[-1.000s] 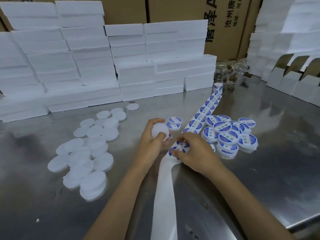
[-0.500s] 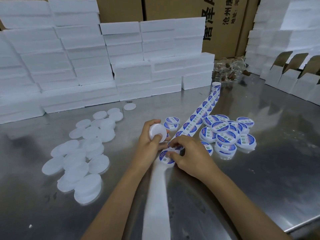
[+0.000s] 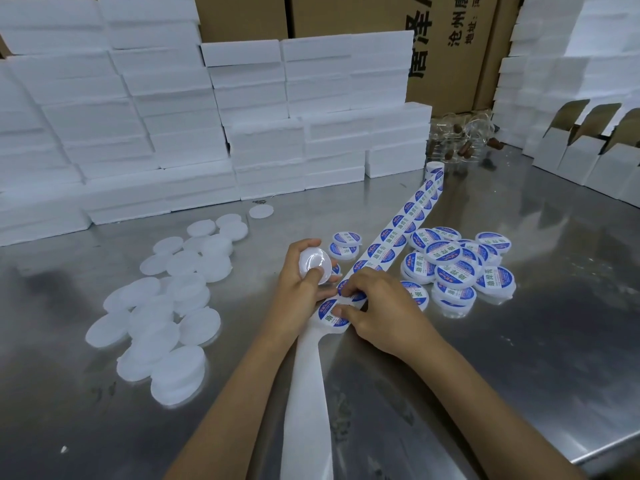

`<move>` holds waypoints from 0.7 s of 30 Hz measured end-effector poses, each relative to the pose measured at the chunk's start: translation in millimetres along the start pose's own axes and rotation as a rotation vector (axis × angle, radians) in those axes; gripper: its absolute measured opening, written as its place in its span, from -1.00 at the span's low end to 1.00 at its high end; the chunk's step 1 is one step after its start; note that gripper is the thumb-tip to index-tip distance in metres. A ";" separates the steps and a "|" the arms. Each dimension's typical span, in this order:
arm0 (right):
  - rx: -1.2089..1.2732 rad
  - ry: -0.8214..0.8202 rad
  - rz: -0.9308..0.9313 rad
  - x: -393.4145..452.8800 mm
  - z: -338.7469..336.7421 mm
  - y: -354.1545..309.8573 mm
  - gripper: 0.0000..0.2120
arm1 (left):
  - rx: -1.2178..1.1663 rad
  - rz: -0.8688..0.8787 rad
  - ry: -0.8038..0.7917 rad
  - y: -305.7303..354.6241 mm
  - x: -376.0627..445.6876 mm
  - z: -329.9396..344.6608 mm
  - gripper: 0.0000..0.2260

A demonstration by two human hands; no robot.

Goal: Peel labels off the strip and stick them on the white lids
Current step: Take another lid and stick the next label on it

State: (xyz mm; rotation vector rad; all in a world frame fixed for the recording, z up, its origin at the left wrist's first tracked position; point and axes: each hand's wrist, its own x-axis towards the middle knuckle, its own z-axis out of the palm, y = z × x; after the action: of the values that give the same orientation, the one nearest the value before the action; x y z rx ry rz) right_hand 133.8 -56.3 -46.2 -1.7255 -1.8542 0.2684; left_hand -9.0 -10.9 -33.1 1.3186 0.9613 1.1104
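- white backing paper [image 3: 306,403], bare of labels, runs from the near edge up the steel table [image 3: 519,358] to the hands.
- right hand [image 3: 384,311] lies on the label strip [image 3: 398,233]; its thumb and fingertips are curled down onto a blue and white label [image 3: 330,315] at the strip's peeled end, thumb on the label's right edge, index tip just beyond it. whether the label's edge is lifted i cannot tell.
- left hand [image 3: 299,284], just left of the strip, grips a white lid [image 3: 314,265] tilted toward the camera, fingers curled round its far rim and thumb pressed on its near face. the lid sits just left of and beyond the label, close to the right fingertips but apart from them.
- unlabelled lids [image 3: 166,317] lie spread and overlapping at the left, well apart from the hands.
- labelled lids [image 3: 450,268] are heaped to the right of the strip, with two more [image 3: 344,244] just left of it.
- strip runs away to the far right to a small roll [image 3: 434,169].
- open white cartons [image 3: 585,154] stand at the far right, flaps up; their insides are hidden.
- clear jars [image 3: 464,140] lie beyond the roll, with brown pieces inside.
- white foam blocks [image 3: 173,116] are stacked along the far side, cardboard boxes [image 3: 446,46] behind.
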 end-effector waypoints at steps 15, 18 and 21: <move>0.093 0.181 -0.082 -9.8 -1.1 -12.4 -0.89 | 0.104 0.041 -0.022 0.4 0.5 -2.3 -0.68; 0.288 0.188 -0.078 -10.7 -6.2 -18.0 -0.92 | 0.155 0.083 -0.037 -0.4 0.4 -2.2 -0.78; 0.610 0.240 -0.042 -10.2 -14.5 -22.8 -0.89 | 0.220 0.116 -0.035 -1.1 0.0 -2.2 -0.80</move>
State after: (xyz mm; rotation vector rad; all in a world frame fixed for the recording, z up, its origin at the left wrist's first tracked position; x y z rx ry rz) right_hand 122.2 -72.8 -25.5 -1.2353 -1.4343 0.5232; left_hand -11.1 -10.3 -34.3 1.5839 1.0141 1.0881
